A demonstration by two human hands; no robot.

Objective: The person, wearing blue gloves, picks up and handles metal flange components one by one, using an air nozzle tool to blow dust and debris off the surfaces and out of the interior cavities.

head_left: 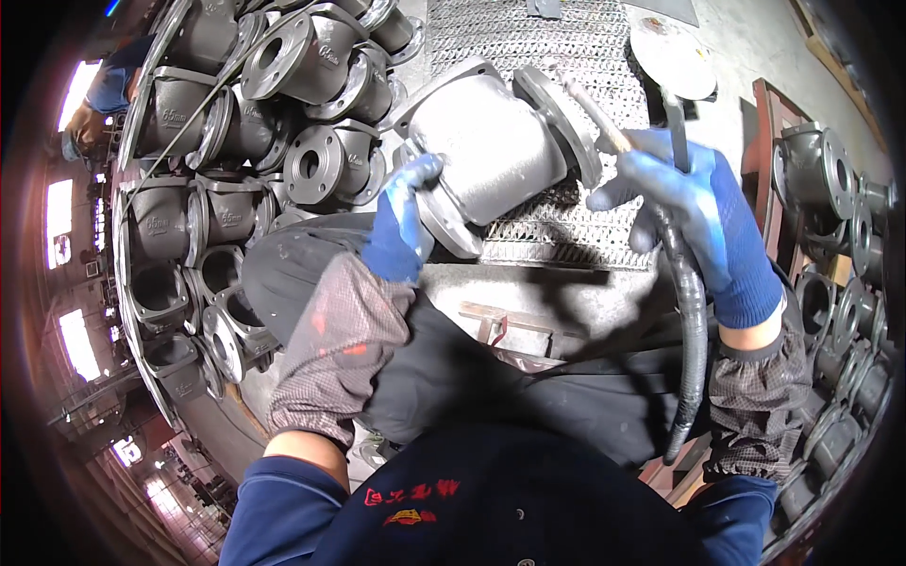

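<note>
A grey cast-metal valve body (495, 146) with round flanges lies tilted on a perforated metal work surface (566, 231) in front of my knees. My left hand (404, 212), in a blue and pale coated glove, is closed on the edge of its near-left flange. My right hand (684, 193), gloved alike, is wrapped round a slim rod-shaped hand tool (604, 118). The tool's front end points up and left, beside the valve body's right flange (562, 127). A thick black hose (689, 330) runs down from this hand past my right thigh. The tool's exact kind cannot be made out.
Similar grey valve bodies (326, 165) are stacked in rows on the left. More castings (816, 174) stand along the right side by a reddish metal frame (764, 141). A bright white disc (672, 58) on a stem stands beyond my right hand. Another person's arm (109, 90) shows far left.
</note>
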